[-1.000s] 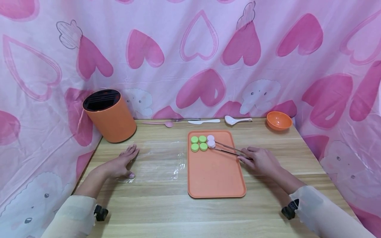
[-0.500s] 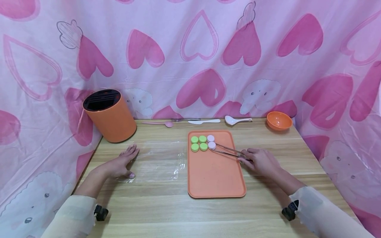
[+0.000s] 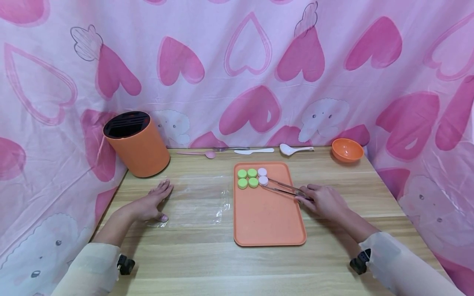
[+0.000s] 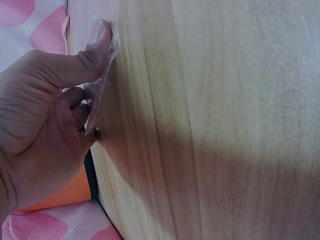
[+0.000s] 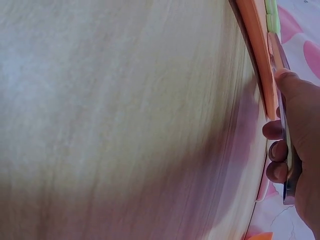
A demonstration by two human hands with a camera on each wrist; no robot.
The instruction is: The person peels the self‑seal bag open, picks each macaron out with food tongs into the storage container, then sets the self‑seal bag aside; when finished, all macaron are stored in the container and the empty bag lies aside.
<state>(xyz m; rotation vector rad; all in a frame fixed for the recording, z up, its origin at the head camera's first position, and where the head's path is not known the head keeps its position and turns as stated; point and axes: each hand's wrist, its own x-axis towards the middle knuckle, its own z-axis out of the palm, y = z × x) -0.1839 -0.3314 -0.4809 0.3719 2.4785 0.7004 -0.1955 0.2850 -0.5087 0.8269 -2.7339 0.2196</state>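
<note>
My right hand [image 3: 326, 201] grips metal tongs [image 3: 285, 190], their handle across the fingers in the right wrist view. The tongs' tips stand apart, one on either side of a pale pink macaron [image 3: 263, 181] on the orange tray [image 3: 270, 222]. A second pink macaron [image 3: 262, 172] sits just behind it. To their left, green macarons [image 3: 253, 182] lie in two rows. My left hand [image 3: 148, 205] rests with fingers spread on the left edge of a clear plastic bag [image 3: 196, 205] lying flat. Up close, the bag [image 4: 102, 95] shows at the thumb and fingers.
An orange knife block [image 3: 144, 148] stands at the back left. Along the table's back edge lie a pink spoon [image 3: 210, 154], a fork [image 3: 229, 149], a white knife [image 3: 254, 151] and a white soup spoon [image 3: 290, 150]. An orange bowl [image 3: 347, 150] sits at the back right.
The nearer pink macaron has come slightly toward me, apart from the one behind, and now sits flat. The tongs' tips have shifted a little with it. My left hand has stayed put.
</note>
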